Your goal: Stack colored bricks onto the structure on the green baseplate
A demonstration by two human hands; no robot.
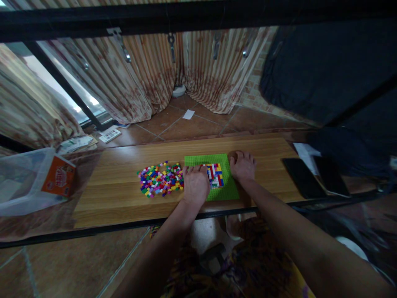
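A green studded baseplate (230,188) lies on the wooden board, with a flat build of colourful toy bricks (216,176) on it. My left hand (197,185) is over the left side of this build, fingers curled down and closed; whatever is under the fingertips is hidden. Just left of that hand spreads a loose pile of small multicoloured bricks (161,179). My right hand (244,166) rests at the baseplate's right edge, its fingers apart and lightly bent, with no brick visible in it.
The wooden board (120,169) spans a dark metal frame. Two dark flat devices, a tablet-like one (303,178) and another (331,176), lie at right beside white paper (305,155). At left is a clear plastic bin (27,178) with an orange label. Metal clips hang from the bar above.
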